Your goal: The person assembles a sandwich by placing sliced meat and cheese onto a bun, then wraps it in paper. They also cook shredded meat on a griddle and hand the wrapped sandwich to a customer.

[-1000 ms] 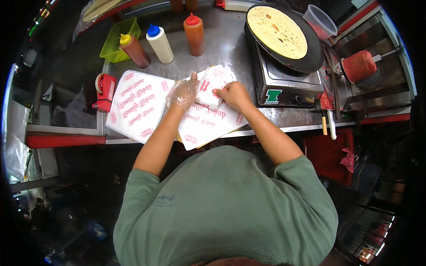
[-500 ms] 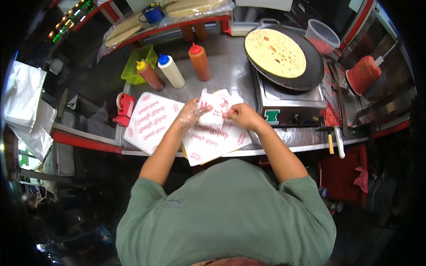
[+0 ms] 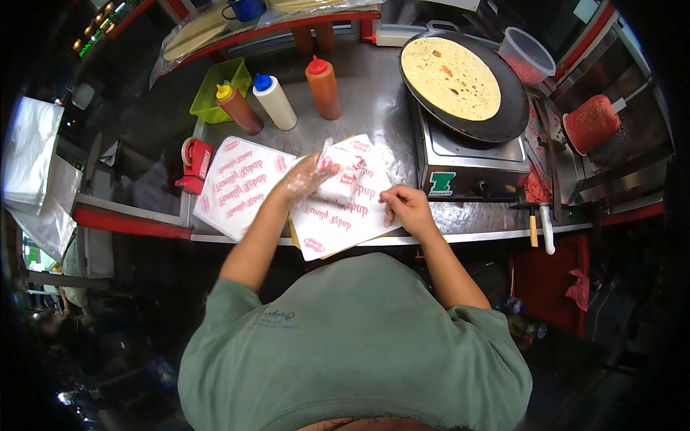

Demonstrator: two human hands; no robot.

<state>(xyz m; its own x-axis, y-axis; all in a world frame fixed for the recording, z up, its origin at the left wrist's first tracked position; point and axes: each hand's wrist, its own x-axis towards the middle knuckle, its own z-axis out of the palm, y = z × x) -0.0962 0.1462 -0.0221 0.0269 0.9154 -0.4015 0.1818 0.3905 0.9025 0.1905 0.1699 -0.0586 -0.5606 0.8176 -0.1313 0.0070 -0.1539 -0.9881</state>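
Note:
A clear plastic glove covers my left hand [image 3: 305,178], which is closed around a small packet wrapped in white printed paper [image 3: 339,181]. The packet is held over a stack of white paper sheets with red print [image 3: 334,230]. My bare right hand [image 3: 408,208] is apart from the packet, by the right edge of that stack. Its fingers are curled in, and whether something small is between them is hidden. Left of my left hand lies a second stack of printed sheets [image 3: 241,185].
Behind the sheets stand squeeze bottles: yellow-capped [image 3: 239,109], blue-capped [image 3: 274,103] and red-capped [image 3: 323,87]. Nearby are a green basket [image 3: 208,100] and red tape dispenser [image 3: 194,167]. At right, a flatbread [image 3: 451,77] lies on a black pan [image 3: 512,108] over a stove [image 3: 460,169]; knife handles [image 3: 548,230] overhang the edge.
My right hand has let go of the packet and moved right and slightly down. The packet stays in my left hand. The whole view has shifted slightly.

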